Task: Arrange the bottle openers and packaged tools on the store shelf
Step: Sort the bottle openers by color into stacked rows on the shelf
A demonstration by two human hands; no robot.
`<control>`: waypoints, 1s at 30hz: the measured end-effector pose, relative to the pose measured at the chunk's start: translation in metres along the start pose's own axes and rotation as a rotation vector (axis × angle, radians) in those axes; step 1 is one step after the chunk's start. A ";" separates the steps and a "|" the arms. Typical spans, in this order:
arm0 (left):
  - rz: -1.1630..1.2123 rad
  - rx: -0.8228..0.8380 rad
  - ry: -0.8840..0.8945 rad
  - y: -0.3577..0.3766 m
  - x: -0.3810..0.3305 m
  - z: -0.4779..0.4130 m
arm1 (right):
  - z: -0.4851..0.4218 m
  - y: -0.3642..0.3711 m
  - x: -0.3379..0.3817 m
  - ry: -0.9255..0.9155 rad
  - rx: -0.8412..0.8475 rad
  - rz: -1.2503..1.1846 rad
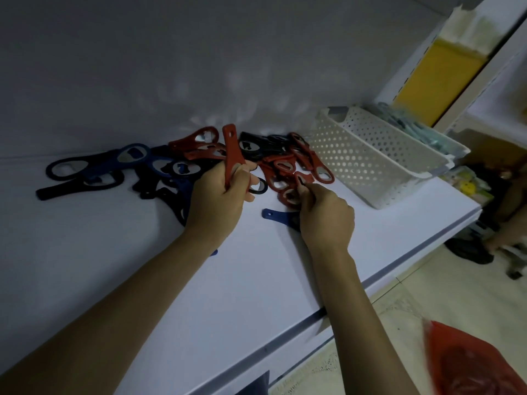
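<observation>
Fingertips of right hand (pixel 326 216) hide in the opener pile (pixel 288 166) — grip unclear; left hand (pixel 218 198) clamps a red opener (pixel 232 151); basket (pixel 368 158) holds blurred packs (pixel 413 131).

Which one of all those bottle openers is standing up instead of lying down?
The red bottle opener gripped in the left hand: it points upward, hole end on top, while the rest lie in the heap on the white shelf.

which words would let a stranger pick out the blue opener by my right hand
Find the white perforated basket on the white shelf, then the heap of red openers beside it. Nearer the shelf's front edge, a blue opener lies partly under the right hand. Unlike the rest, it lies off the heap, its holed handle end pointing left.
</observation>
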State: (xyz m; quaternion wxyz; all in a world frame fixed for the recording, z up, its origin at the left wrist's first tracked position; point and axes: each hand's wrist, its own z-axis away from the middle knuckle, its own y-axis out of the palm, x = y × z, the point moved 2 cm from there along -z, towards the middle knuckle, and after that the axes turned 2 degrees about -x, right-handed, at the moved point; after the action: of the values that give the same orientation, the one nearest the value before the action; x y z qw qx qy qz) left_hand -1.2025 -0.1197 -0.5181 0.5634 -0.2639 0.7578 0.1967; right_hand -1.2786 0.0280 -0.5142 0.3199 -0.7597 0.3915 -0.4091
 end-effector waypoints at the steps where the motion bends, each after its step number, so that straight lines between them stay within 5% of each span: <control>1: -0.003 0.002 0.000 0.000 -0.001 0.001 | 0.001 -0.002 0.003 -0.023 -0.078 -0.031; 6: -0.019 0.053 -0.025 0.001 -0.005 0.002 | 0.014 -0.019 0.022 -0.287 -0.582 -0.249; 10: 0.025 0.052 -0.055 0.001 -0.010 0.003 | 0.024 -0.004 0.043 -0.755 -0.407 -0.328; 14: 0.017 0.014 -0.019 -0.002 -0.008 0.003 | 0.024 0.003 0.045 -0.857 -0.196 -0.440; 18: 0.024 0.001 -0.074 -0.001 -0.001 0.002 | 0.025 -0.011 0.038 -0.556 -0.254 -0.614; 21: 0.047 0.028 -0.045 -0.001 -0.001 0.000 | 0.018 -0.016 0.020 -0.216 -0.370 -0.465; 26: -0.035 0.064 0.015 0.000 -0.002 0.000 | 0.004 0.006 -0.004 0.080 0.114 0.055; 30: -0.012 0.064 0.005 0.000 -0.003 0.002 | 0.004 0.004 -0.003 0.092 0.125 0.027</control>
State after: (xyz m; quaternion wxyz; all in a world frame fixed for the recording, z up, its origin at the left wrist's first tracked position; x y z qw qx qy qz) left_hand -1.2007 -0.1183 -0.5161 0.5709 -0.2510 0.7634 0.1683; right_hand -1.2775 0.0295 -0.5202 0.3538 -0.7134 0.3897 -0.4626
